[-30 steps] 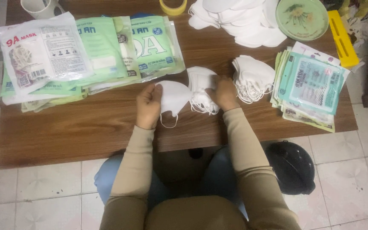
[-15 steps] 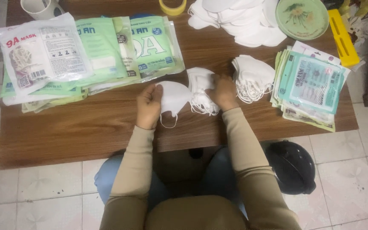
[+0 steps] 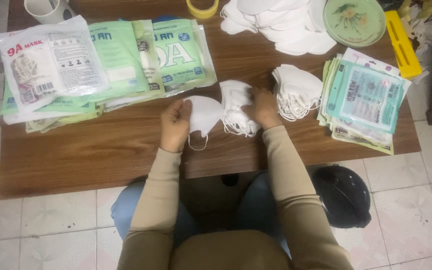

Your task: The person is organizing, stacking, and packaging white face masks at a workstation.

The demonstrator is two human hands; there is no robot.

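Observation:
My left hand (image 3: 175, 124) holds a white face mask (image 3: 203, 115) by its left edge, an ear loop dangling below it. My right hand (image 3: 262, 107) rests on a small stack of white masks (image 3: 236, 107) beside it, fingers curled over the top one. Both hands sit over the middle of a brown wooden table (image 3: 101, 150). Another stack of white masks (image 3: 296, 90) lies just right of my right hand.
Green and clear mask packets (image 3: 101, 65) fan out at the left. Teal printed packets (image 3: 366, 100) lie stacked at the right. A heap of white masks (image 3: 281, 22), a green plate (image 3: 354, 21), a yellow box (image 3: 402, 44), tape roll (image 3: 202, 7) and mug (image 3: 46, 9) line the far edge. A black helmet (image 3: 343, 195) sits on the floor.
Almost nothing moved; my right hand's fingers shifted slightly on the mask stack, and my left hand keeps its hold on the single mask.

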